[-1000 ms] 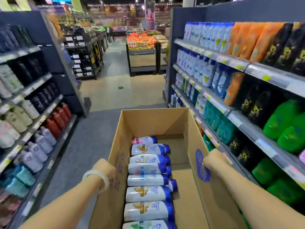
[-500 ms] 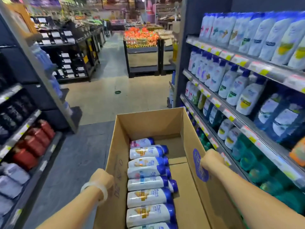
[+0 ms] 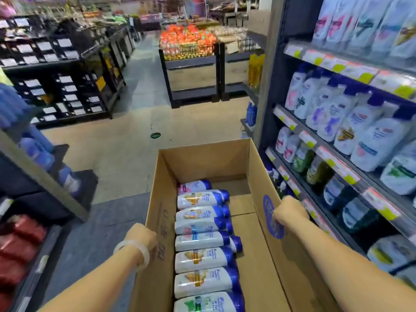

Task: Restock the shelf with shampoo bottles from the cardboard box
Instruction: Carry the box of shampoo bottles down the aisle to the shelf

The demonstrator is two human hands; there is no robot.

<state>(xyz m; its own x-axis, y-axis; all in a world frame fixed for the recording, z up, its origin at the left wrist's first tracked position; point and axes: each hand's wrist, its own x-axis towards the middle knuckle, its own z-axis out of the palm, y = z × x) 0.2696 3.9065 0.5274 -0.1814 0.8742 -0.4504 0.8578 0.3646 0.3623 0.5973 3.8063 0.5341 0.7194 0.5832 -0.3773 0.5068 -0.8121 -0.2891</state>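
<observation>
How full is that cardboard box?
Partly full. The cardboard box holds one row of shampoo bottles lying on their sides along its left wall; the right half shows bare cardboard.

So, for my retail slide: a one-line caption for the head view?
Both hands, left and right, carry a box of shampoo bottles past shelves.

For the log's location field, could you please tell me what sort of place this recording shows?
Most likely a supermarket aisle. Shelves with price-tag strips hold rows of white bottles, a produce stand sits across the walkway, and both hands, left hand and right hand, grip a cardboard box of shampoo bottles.
</observation>
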